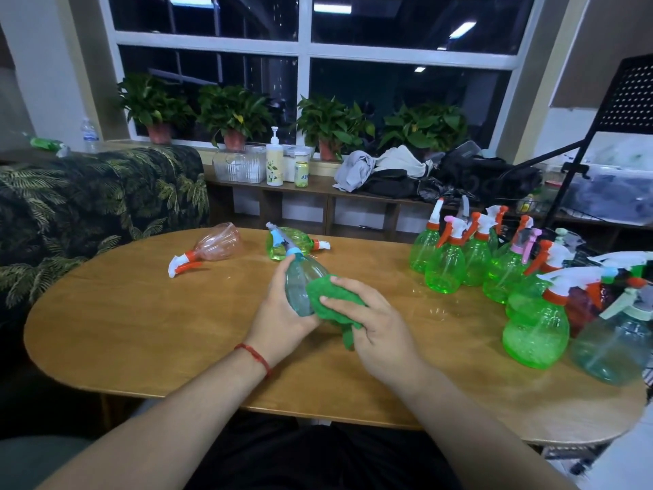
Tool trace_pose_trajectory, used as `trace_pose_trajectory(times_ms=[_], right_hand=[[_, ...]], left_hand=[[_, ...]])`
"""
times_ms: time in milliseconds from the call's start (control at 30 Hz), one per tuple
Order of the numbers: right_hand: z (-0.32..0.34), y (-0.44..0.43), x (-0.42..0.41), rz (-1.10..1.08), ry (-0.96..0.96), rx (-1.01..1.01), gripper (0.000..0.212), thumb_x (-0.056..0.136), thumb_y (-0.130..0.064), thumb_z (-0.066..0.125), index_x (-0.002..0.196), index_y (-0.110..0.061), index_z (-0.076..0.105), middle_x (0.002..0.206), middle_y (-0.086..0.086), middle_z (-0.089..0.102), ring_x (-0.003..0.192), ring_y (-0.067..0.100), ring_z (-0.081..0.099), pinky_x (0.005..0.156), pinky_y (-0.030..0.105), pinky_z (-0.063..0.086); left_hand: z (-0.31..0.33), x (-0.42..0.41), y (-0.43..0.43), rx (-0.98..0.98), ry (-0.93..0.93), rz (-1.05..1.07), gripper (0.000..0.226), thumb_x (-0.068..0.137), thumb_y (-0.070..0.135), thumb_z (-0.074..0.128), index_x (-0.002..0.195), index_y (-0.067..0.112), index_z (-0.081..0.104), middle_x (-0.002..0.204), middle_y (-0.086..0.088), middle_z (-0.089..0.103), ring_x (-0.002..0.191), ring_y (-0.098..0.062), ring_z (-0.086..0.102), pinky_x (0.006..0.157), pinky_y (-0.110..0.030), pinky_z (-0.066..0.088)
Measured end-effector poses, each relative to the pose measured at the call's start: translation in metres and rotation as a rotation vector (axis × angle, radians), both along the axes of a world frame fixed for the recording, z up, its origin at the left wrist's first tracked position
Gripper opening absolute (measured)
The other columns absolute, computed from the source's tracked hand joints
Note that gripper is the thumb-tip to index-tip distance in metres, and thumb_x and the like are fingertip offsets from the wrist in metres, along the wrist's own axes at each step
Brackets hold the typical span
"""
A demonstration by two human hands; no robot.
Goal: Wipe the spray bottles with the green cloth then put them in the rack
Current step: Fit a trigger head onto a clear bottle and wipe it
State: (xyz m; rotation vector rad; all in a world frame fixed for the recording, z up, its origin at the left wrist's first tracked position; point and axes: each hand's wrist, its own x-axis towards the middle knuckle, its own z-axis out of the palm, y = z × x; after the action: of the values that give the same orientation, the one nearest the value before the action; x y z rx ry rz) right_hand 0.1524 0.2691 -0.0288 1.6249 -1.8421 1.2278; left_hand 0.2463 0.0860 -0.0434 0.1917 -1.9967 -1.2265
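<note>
A: Nearest: two forearms, a red string (255, 358) on the left wrist. The left hand (282, 313) is wrapped round the blue bottle (299, 277), which is held tilted above the counter (141, 330), nozzle pointed away. The right hand (374, 327) is closed on the cloth (328, 295), which is pressed to the bottle's right side. A tail of cloth is left hanging below.

B: Step judged as wiping. Risks?

A: Smooth plastic, gripped by one hand only. A slip could be caused by a hard rub, and the bottle would be dropped onto the counter. The green bottle (288, 244) lying just beyond the nozzle could be struck. The pink bottle (217, 247) lies further left, well apart, not threatened.

B: And the right side?

A: The standing bottles (445, 267) are packed tight at the right end, some close to the edge. Several could be toppled by a careless reach when the blue one is put away. The rack is not clearly made out. Only something dark is seen behind that group.

B: Contents?

A: No liquid is seen in the blue bottle. It is see-through and judged empty. Same for the pink and green ones lying down. The standing ones are translucent, and fill cannot be told for most. If water is inside any, it could be sprayed by a squeezed trigger.
</note>
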Motion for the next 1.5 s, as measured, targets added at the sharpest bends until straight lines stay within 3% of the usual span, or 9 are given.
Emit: trace_pose_trajectory(times_ms=[167,267,400,500,733,833,1033,1267,1500], right_hand=[[0.023,-0.015,-0.002,-0.006,-0.246,0.027,0.077,0.082,0.021,0.042,0.131,-0.027,0.078,0.149,-0.016,0.058,0.140,0.000,0.052,0.119,0.022,0.041],[0.044,-0.024,-0.004,0.010,-0.437,0.007,0.069,0.089,0.024,0.044,0.126,-0.022,0.080,0.138,-0.017,0.065,0.130,-0.008,0.057,0.116,0.018,0.043],[0.050,-0.023,-0.017,0.239,-1.079,-0.078,0.052,0.101,0.017,0.043,0.125,-0.012,0.079,0.129,0.007,0.077,0.122,0.019,0.072,0.110,0.042,0.056],[0.037,-0.018,-0.022,0.280,-1.230,-0.124,0.049,0.102,0.014,0.041,0.128,-0.009,0.076,0.129,0.014,0.076,0.123,0.034,0.071,0.110,0.052,0.054],[0.017,-0.027,-0.019,0.064,-0.839,-0.195,0.064,0.093,0.024,0.048,0.107,-0.026,0.086,0.136,-0.001,0.071,0.133,0.013,0.063,0.116,0.032,0.049],[0.008,-0.029,-0.007,0.064,-0.703,-0.195,0.064,0.091,0.027,0.048,0.112,-0.021,0.083,0.136,-0.006,0.069,0.132,0.007,0.061,0.111,0.020,0.047],[-0.013,-0.020,-0.006,0.043,-0.377,-0.136,0.071,0.084,0.026,0.046,0.127,-0.020,0.079,0.149,-0.002,0.061,0.142,0.015,0.056,0.119,0.029,0.044],[-0.020,-0.015,-0.007,0.022,0.016,-0.018,0.070,0.086,0.024,0.054,0.133,-0.023,0.076,0.155,0.000,0.056,0.143,0.022,0.053,0.117,0.042,0.047],[-0.019,-0.014,-0.008,-0.022,-0.115,-0.061,0.079,0.082,0.025,0.041,0.138,-0.022,0.073,0.157,-0.003,0.053,0.147,0.016,0.049,0.122,0.037,0.043]], left_hand=[[0.002,0.007,0.003,-0.078,-0.033,-0.019,0.119,0.061,0.050,0.101,0.159,0.044,0.032,0.151,0.006,0.055,0.138,-0.013,0.057,0.115,-0.044,0.049],[0.006,0.012,0.010,-0.170,-0.068,-0.049,0.121,0.063,0.051,0.101,0.160,0.043,0.030,0.156,0.013,0.050,0.145,-0.010,0.049,0.120,-0.044,0.044],[0.009,0.017,0.016,-0.169,-0.058,-0.125,0.119,0.068,0.037,0.102,0.163,0.034,0.031,0.159,0.017,0.047,0.148,-0.007,0.045,0.124,-0.036,0.038],[0.009,0.016,0.013,-0.168,-0.111,-0.186,0.119,0.068,0.034,0.102,0.163,0.038,0.029,0.155,0.029,0.047,0.146,-0.001,0.046,0.123,-0.031,0.038],[0.001,0.006,0.004,-0.311,-0.146,-0.111,0.124,0.064,0.044,0.102,0.162,0.037,0.027,0.156,0.017,0.040,0.147,-0.002,0.037,0.125,-0.030,0.032],[-0.001,0.004,0.005,-0.294,-0.112,-0.082,0.123,0.062,0.044,0.102,0.161,0.033,0.029,0.157,0.012,0.042,0.145,0.008,0.037,0.122,-0.017,0.030],[-0.003,0.004,0.000,-0.247,-0.056,0.034,0.117,0.064,0.037,0.103,0.160,0.030,0.037,0.149,0.007,0.049,0.135,0.003,0.047,0.112,-0.008,0.033],[-0.003,0.003,-0.004,-0.156,-0.061,0.139,0.119,0.060,0.027,0.102,0.159,0.029,0.037,0.143,0.001,0.046,0.120,0.025,0.043,0.097,0.003,0.033],[-0.002,0.006,0.005,-0.312,-0.086,-0.009,0.111,0.069,0.038,0.099,0.160,0.029,0.036,0.146,0.010,0.043,0.133,0.011,0.045,0.109,-0.010,0.040]])
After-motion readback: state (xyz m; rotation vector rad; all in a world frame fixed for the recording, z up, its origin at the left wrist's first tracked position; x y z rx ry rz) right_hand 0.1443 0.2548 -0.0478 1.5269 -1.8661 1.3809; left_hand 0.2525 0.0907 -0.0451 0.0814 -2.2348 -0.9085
